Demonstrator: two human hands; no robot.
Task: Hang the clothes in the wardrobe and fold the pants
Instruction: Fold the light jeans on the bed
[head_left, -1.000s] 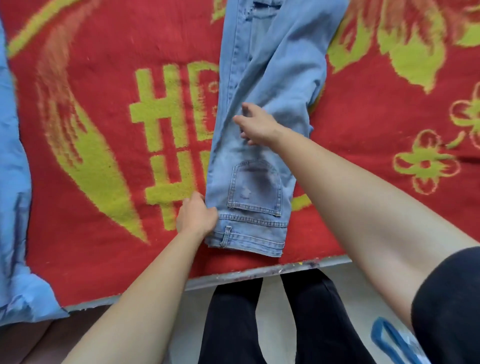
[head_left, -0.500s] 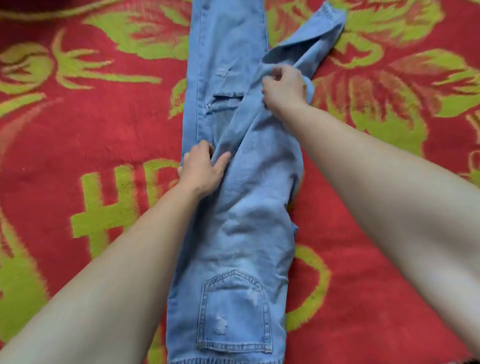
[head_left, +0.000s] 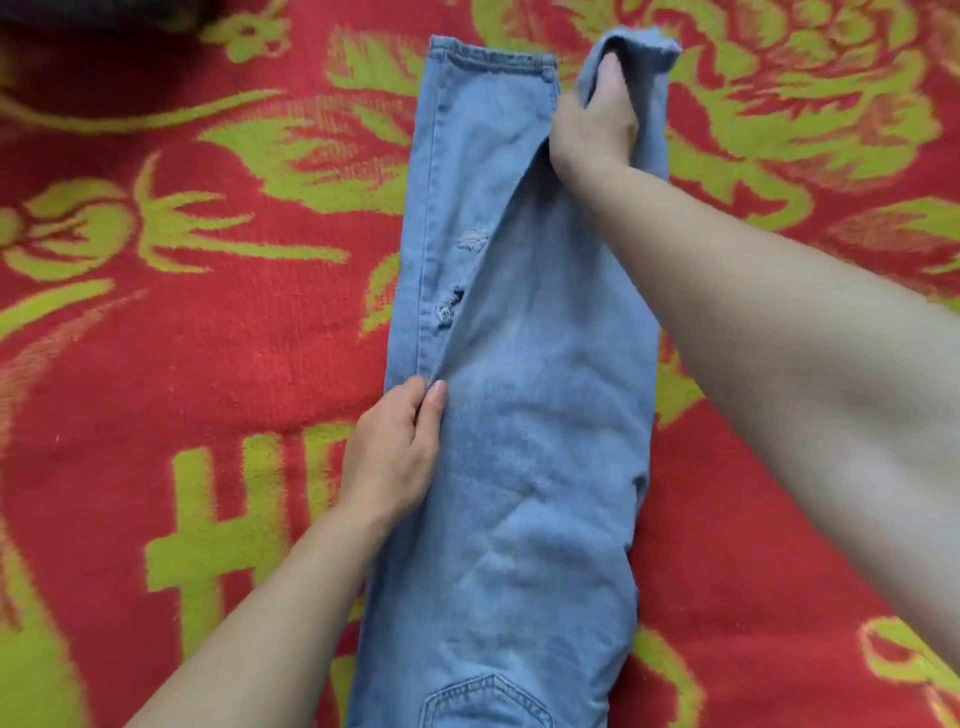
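Light blue ripped jeans (head_left: 524, 426) lie lengthwise on the red and green blanket (head_left: 156, 338), folded with one leg over the other, a back pocket showing at the bottom edge. My left hand (head_left: 395, 452) rests on the left edge of the jeans at mid-length, fingers pinching the fold where the upper leg meets the lower one. My right hand (head_left: 595, 124) grips the upper leg near its hem at the far end, with denim wrapped round the fingers. The lower leg's hem lies flat to the left of that hand.
The blanket covers the whole surface around the jeans. A dark shape (head_left: 93, 21) sits at the far left corner.
My right hand has slid up the upper leg to its hem and taken hold of it. My left hand moved from the waistband to mid-leg. The view has shifted up the jeans.
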